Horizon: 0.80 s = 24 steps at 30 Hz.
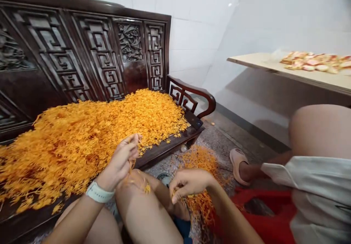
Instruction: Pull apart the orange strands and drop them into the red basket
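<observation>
My left hand [122, 160], with a pale watch [100, 192] on the wrist, is raised over my knees. Its thumb and finger are pinched on a thin orange strand, and more strands [132, 163] dangle under the palm. Lower and to the right, my right hand [190, 183] is closed, fingertips curled together; what they hold, if anything, is too small to make out. A small yellow-orange tuft [147, 188] shows near my knee. A big heap of orange stringy pieces [90, 134] covers the bench seat beside my left hand.
The dark carved bench [161, 156] has a curved armrest [205, 96]. Loose orange strands [201, 160] lie on the floor. At right, another person's knee [320, 127] and sandalled foot [238, 165] are close, near red material [263, 196]. A board [255, 59] bears pale reddish pieces.
</observation>
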Each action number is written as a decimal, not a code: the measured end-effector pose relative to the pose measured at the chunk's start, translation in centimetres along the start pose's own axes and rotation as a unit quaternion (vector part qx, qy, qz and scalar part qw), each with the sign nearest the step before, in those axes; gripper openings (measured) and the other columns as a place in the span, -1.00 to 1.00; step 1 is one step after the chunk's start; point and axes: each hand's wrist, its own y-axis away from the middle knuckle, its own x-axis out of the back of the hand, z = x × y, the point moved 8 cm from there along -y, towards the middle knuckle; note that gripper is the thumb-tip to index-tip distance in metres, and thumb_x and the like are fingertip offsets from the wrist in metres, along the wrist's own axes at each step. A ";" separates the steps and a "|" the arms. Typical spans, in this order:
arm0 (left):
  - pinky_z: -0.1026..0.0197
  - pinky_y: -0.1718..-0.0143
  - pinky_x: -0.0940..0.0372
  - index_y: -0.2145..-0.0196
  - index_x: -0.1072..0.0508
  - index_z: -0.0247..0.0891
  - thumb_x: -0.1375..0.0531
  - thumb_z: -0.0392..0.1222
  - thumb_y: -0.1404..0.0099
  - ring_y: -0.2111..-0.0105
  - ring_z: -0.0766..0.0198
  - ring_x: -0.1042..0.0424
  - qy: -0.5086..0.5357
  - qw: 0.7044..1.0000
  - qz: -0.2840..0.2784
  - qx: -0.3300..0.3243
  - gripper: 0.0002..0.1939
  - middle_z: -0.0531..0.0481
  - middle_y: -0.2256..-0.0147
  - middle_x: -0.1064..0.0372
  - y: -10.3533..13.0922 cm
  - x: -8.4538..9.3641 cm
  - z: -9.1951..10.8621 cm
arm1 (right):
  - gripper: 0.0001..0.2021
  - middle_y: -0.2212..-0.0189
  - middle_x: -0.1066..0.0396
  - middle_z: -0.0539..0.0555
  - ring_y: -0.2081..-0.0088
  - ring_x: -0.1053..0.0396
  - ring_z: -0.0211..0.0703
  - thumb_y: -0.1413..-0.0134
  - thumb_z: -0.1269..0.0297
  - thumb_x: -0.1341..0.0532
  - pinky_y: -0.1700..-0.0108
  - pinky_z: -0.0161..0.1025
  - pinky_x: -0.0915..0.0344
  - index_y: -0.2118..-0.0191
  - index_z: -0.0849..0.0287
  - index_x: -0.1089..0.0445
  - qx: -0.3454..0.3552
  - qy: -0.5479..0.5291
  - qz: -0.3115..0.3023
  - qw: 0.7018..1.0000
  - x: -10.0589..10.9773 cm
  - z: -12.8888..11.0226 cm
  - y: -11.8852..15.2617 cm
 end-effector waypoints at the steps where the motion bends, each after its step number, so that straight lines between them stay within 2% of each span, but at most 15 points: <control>1: 0.50 0.68 0.05 0.24 -0.54 -0.35 -0.60 0.01 -0.01 0.65 0.66 0.04 0.007 1.000 0.022 -0.017 -0.49 0.15 0.39 -0.26 -0.1 1.6 1.0 | -0.64 0.53 -0.42 -0.05 0.56 -0.30 -0.39 -0.17 -0.02 -0.44 0.53 -0.45 -0.17 0.24 0.26 -0.61 -0.034 0.026 -0.029 0.999 0.6 0.2 -1.0; 2: 0.51 0.69 0.04 0.21 -0.55 -0.35 -0.61 0.01 -0.01 0.66 0.66 0.04 0.012 0.999 0.039 -0.032 -0.47 0.16 0.39 -0.25 -0.1 3.0 1.9 | -0.63 0.56 -0.39 -0.06 0.60 -0.28 -0.38 -0.14 -0.02 -0.45 0.58 -0.44 -0.18 0.26 0.27 -0.60 -0.060 0.024 -0.017 0.998 2.3 0.2 -2.2; 3: 0.52 0.70 0.04 0.20 -0.55 -0.35 -0.61 0.01 0.00 0.66 0.67 0.04 0.013 0.998 0.054 -0.042 -0.45 0.17 0.40 -0.25 -0.1 4.2 2.5 | -0.62 0.59 -0.35 -0.07 0.64 -0.26 -0.36 -0.12 -0.03 -0.46 0.61 -0.42 -0.20 0.27 0.27 -0.58 -0.077 0.005 0.031 0.997 4.9 -0.2 -3.5; 5: 0.52 0.72 0.05 0.20 -0.55 -0.37 -0.63 0.02 0.04 0.67 0.67 0.05 0.009 0.995 0.081 -0.049 -0.42 0.18 0.42 -0.24 0.1 5.8 2.9 | -0.60 0.57 -0.39 -0.01 0.61 -0.33 -0.28 -0.09 -0.02 -0.48 0.59 -0.35 -0.32 0.26 0.29 -0.55 -0.044 -0.076 0.193 0.977 11.8 -2.4 -5.5; 6: 0.52 0.73 0.06 0.21 -0.55 -0.38 -0.64 0.03 0.07 0.67 0.67 0.05 0.008 0.995 0.090 -0.045 -0.40 0.18 0.42 -0.25 0.2 6.2 2.8 | -0.57 0.49 -0.44 0.03 0.53 -0.41 -0.23 -0.24 -0.09 -0.36 0.48 -0.31 -0.43 0.10 0.25 -0.53 -0.008 -0.100 0.262 0.960 15.3 -4.0 -6.0; 7: 0.53 0.73 0.06 0.22 -0.55 -0.38 -0.64 0.04 0.09 0.67 0.67 0.05 0.006 0.995 0.091 -0.038 -0.39 0.17 0.42 -0.25 0.3 6.3 2.5 | -0.50 0.34 -0.52 0.10 0.40 -0.50 -0.19 -0.38 -0.16 -0.18 0.31 -0.25 -0.54 -0.09 0.20 -0.46 0.019 -0.113 0.297 0.948 18.0 -5.5 -6.5; 9: 0.52 0.71 0.06 0.23 -0.55 -0.37 -0.62 0.07 0.05 0.66 0.66 0.04 0.001 0.997 0.071 -0.020 -0.41 0.16 0.43 -0.26 0.8 5.5 1.8 | -0.36 0.00 -0.53 0.25 0.18 -0.57 -0.12 -0.45 -0.23 0.03 0.02 -0.10 -0.56 -0.32 0.20 -0.27 0.092 -0.197 0.348 0.912 22.1 -8.2 -7.0; 11: 0.52 0.69 0.05 0.23 -0.55 -0.37 -0.59 0.08 -0.03 0.65 0.66 0.06 -0.003 0.999 0.043 -0.010 -0.45 0.14 0.42 -0.30 1.3 4.0 1.2 | -0.30 -0.21 -0.42 0.34 0.07 -0.56 -0.06 -0.45 -0.25 0.07 -0.08 -0.02 -0.51 -0.36 0.23 -0.21 0.133 -0.260 0.361 0.886 23.4 -9.4 -7.1; 13: 0.51 0.68 0.02 0.22 -0.55 -0.38 -0.59 0.06 -0.05 0.64 0.65 0.02 0.010 1.000 0.026 -0.015 -0.47 0.12 0.40 -0.34 1.6 2.5 1.0 | -0.38 -0.23 -0.42 0.33 0.07 -0.54 -0.08 -0.46 -0.21 -0.01 -0.04 -0.07 -0.50 -0.28 0.23 -0.32 0.127 -0.242 0.386 0.881 22.2 -8.9 -6.9; 15: 0.50 0.63 -0.10 0.23 -0.55 -0.38 -0.61 0.01 -0.01 0.59 0.60 -0.12 0.046 0.998 0.024 -0.020 -0.47 0.09 0.38 -0.38 1.4 1.2 1.2 | -0.46 -0.12 -0.51 0.29 0.11 -0.52 -0.12 -0.46 -0.16 -0.07 0.02 -0.13 -0.48 -0.14 0.22 -0.44 0.100 -0.186 0.387 0.898 18.7 -7.5 -7.1; 16: 0.48 0.58 -0.19 0.24 -0.55 -0.37 -0.62 -0.04 0.01 0.55 0.56 -0.22 0.070 0.997 0.025 -0.019 -0.48 0.08 0.37 -0.40 1.1 0.6 1.2 | -0.48 -0.05 -0.54 0.27 0.13 -0.51 -0.14 -0.44 -0.17 -0.10 0.04 -0.15 -0.46 -0.08 0.22 -0.47 0.094 -0.171 0.370 0.909 16.4 -6.6 -7.3; 18: 0.43 0.44 -0.36 0.26 -0.53 -0.33 -0.61 -0.14 -0.03 0.44 0.47 -0.38 0.118 0.993 0.017 -0.009 -0.57 0.04 0.32 -0.47 0.0 -0.9 1.3 | -0.40 0.02 -0.56 0.22 0.12 -0.51 -0.14 -0.36 -0.30 -0.12 0.03 -0.16 -0.44 -0.04 0.19 -0.48 0.110 -0.205 0.281 0.931 10.9 -5.3 -8.3; 20: 0.38 0.34 -0.42 0.26 -0.52 -0.29 -0.54 -0.21 -0.16 0.38 0.42 -0.44 0.146 0.989 -0.002 -0.005 -0.70 0.03 0.27 -0.51 -1.4 -2.6 1.4 | -0.35 0.10 -0.57 0.15 0.14 -0.52 -0.16 -0.24 -0.39 -0.18 0.02 -0.17 -0.42 -0.02 0.16 -0.46 0.138 -0.263 0.239 0.924 6.5 -4.5 -8.5; 22: 0.38 0.30 -0.41 0.26 -0.52 -0.26 -0.47 -0.22 -0.26 0.35 0.43 -0.46 0.146 0.989 -0.021 -0.020 -0.79 0.03 0.25 -0.53 -2.8 -3.9 1.5 | -0.42 0.26 -0.57 0.06 0.25 -0.51 -0.21 -0.19 -0.32 -0.30 0.08 -0.21 -0.39 0.05 0.16 -0.44 0.146 -0.277 0.227 0.922 3.6 -4.1 -8.1; 24: 0.36 0.21 -0.40 0.25 -0.54 -0.25 -0.44 -0.15 -0.30 0.28 0.40 -0.49 0.108 0.992 -0.042 -0.043 -0.81 0.01 0.22 -0.55 -3.9 -4.7 1.5 | -0.54 0.46 -0.48 -0.04 0.43 -0.40 -0.28 -0.23 -0.17 -0.35 0.24 -0.28 -0.32 0.14 0.19 -0.45 0.135 -0.250 0.226 0.932 2.1 -3.8 -7.2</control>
